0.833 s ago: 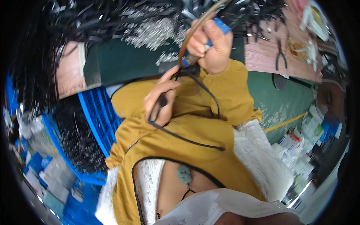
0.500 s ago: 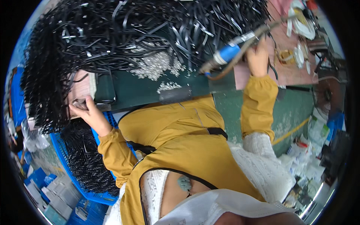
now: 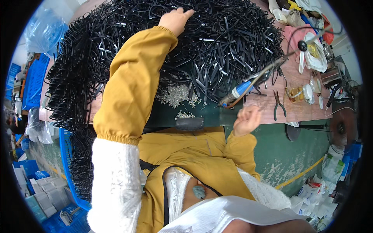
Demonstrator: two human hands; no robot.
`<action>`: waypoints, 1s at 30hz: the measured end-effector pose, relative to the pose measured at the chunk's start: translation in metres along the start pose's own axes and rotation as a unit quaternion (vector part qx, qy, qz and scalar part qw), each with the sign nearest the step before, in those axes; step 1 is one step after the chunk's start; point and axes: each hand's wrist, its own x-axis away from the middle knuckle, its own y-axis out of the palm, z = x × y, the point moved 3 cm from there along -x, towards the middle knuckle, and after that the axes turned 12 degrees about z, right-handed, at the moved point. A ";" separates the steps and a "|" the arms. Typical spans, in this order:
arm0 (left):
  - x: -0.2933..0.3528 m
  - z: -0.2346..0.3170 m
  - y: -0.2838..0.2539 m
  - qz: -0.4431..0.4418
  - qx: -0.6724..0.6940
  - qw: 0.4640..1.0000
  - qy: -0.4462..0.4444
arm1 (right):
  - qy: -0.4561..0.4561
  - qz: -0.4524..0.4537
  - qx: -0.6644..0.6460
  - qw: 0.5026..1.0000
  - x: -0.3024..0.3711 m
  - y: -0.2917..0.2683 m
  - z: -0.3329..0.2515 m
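My left hand [image 3: 176, 21] reaches out to the far part of the pile of black eyeglass frames [image 3: 132, 27]. It is open, fingers stretched and apart, right over the frames; I cannot tell whether it touches one. Close to the table's front edge is my right hand [image 3: 247, 120], its fingers curled together; anything pinched there is too small to make out. Above it hangs a blue powered screwdriver [image 3: 240, 90] with a brown hose, apart from the hand. Loose black temple arms [image 3: 217, 58] lie in the pile's right part. Small silvery metal parts [image 3: 173, 96] form a heap on the dark green mat [image 3: 155, 115].
Pliers [image 3: 277, 105] and a jar of yellow liquid [image 3: 297, 94] are on the pink tabletop at right. A fan [image 3: 341, 127] stands beyond them. On the left, a blue basket [image 3: 66, 149] holds more black frames. A black block [image 3: 189, 123] sits at the mat's front edge.
My left hand has gone from the table's left front edge to the far pile. My right hand has left the screwdriver and come back toward me. The screwdriver now hangs freely.
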 end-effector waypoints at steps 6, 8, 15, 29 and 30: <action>-0.074 -0.031 -0.036 -0.002 0.182 0.969 -0.167 | 0.014 -0.047 -0.008 0.999 0.008 -0.022 0.021; -0.080 -0.053 -0.051 0.040 0.398 0.859 -0.320 | 0.001 -0.081 -0.014 0.997 0.007 -0.024 0.020; -0.013 -0.061 -0.071 -0.103 0.509 0.775 -0.360 | -0.023 -0.099 -0.072 0.992 0.003 -0.028 0.027; 0.358 0.159 -0.099 0.230 0.633 0.630 -0.387 | 0.156 -0.298 0.242 0.910 0.104 0.038 0.025; 0.365 0.158 -0.099 0.226 0.644 0.623 -0.384 | 0.148 -0.330 0.251 0.898 0.105 0.040 0.028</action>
